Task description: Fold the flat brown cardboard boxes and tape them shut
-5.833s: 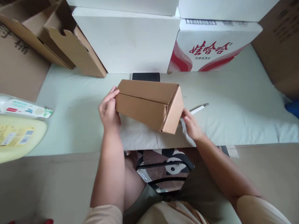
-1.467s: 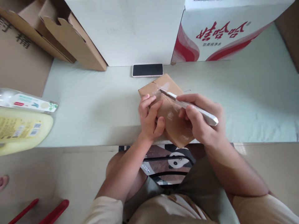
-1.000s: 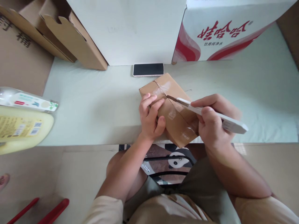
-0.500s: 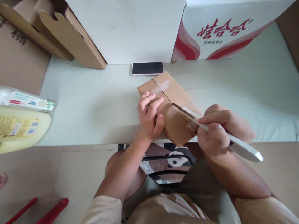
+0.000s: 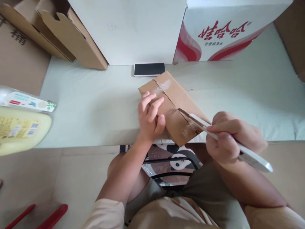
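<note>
A small brown cardboard box [image 5: 186, 101] lies at an angle near the front edge of the covered table, with a seam and bits of clear tape along its top. My left hand [image 5: 150, 116] grips its left side, fingertips resting on the upper face and the thumb at the near side. In my right hand [image 5: 232, 136] is a white utility knife [image 5: 254, 159], held in a closed grip over the box's right end. The extended blade [image 5: 184, 112] points left and meets the seam around its middle. The fingers' undersides are hidden.
Behind the box lies a phone [image 5: 149, 69], in front of a large white box [image 5: 133, 31] and a red-and-white carton [image 5: 214, 35]. Open cardboard boxes [image 5: 76, 38] stand at the back left. A pale yellow bottle [image 5: 26, 128] and a clear-wrapped package [image 5: 30, 102] are at left.
The knife has drawn back slightly toward the lower right with my right hand, its blade still at the seam. My left hand stays on the box. The view has shifted slightly.
</note>
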Available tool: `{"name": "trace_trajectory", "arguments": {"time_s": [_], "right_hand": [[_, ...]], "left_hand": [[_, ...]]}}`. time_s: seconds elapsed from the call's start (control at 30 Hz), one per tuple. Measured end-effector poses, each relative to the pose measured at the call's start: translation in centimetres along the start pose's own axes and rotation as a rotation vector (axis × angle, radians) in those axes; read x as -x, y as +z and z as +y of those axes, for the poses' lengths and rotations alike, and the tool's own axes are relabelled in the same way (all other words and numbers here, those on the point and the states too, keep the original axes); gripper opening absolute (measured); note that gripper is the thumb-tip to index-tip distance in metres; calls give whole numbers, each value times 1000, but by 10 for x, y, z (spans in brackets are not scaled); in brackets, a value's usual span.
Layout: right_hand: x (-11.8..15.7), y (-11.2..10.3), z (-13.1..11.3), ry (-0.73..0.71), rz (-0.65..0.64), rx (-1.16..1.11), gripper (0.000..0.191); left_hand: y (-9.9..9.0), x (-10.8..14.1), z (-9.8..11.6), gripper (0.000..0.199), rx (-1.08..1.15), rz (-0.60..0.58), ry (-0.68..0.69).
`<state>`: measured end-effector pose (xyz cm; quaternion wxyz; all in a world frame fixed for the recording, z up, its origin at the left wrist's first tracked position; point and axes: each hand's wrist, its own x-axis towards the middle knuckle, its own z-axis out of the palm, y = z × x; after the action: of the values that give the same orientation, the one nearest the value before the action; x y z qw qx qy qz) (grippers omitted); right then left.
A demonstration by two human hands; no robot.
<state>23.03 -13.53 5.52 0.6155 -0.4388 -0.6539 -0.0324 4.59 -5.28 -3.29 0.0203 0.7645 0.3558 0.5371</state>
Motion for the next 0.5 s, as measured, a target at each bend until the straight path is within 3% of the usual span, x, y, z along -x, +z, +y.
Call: {"name": "trace_trajectory", "arguments": {"time_s": [0.07,0.23,0.5], "right_hand": [[1,0,-1,-66,62,-28,23],[9,-2,0,47,62,0,24],[15,-8,4,37,52,-35,23]], "left_hand": [[1,0,0,55,-13,-2,-8],[2,1,0,59,-37,-18,-32],[2,1,1,63,-21,-23,-51]]}}
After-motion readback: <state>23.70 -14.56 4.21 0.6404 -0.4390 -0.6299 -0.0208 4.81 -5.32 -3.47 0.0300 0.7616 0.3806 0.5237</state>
